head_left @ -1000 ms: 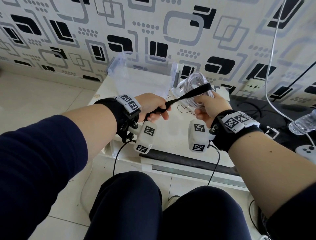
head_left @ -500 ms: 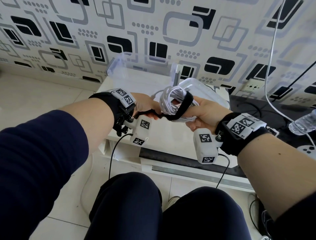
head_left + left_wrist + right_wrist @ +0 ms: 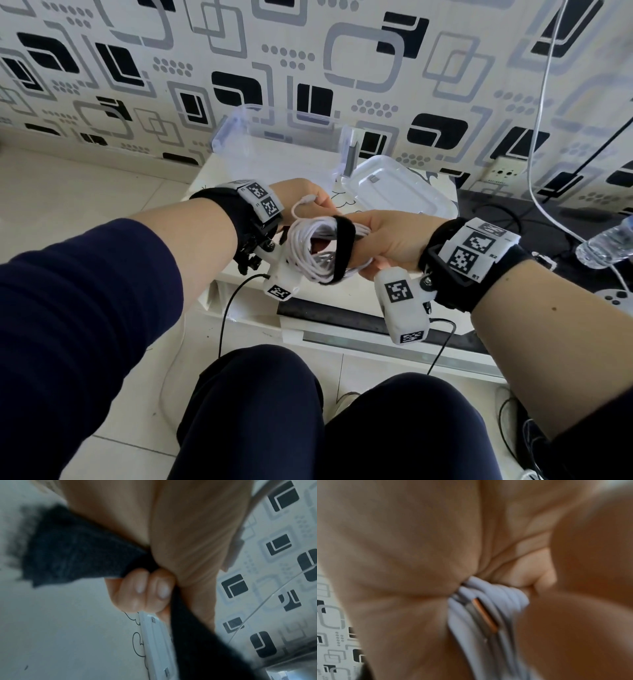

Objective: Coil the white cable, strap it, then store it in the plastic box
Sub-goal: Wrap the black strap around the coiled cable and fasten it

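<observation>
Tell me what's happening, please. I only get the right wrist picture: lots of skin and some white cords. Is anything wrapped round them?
Observer: Yes. The head view shows a black fabric strap looped round the coiled white cable, which the right hand grips.
Operator: What's the other hand doing?
Observer: The left hand pinches the strap's free end; the left wrist view shows its fingers curled on it.
Operator: Where's the box?
Observer: The clear plastic box stands behind the hands, its white lid lying beside it.
</observation>
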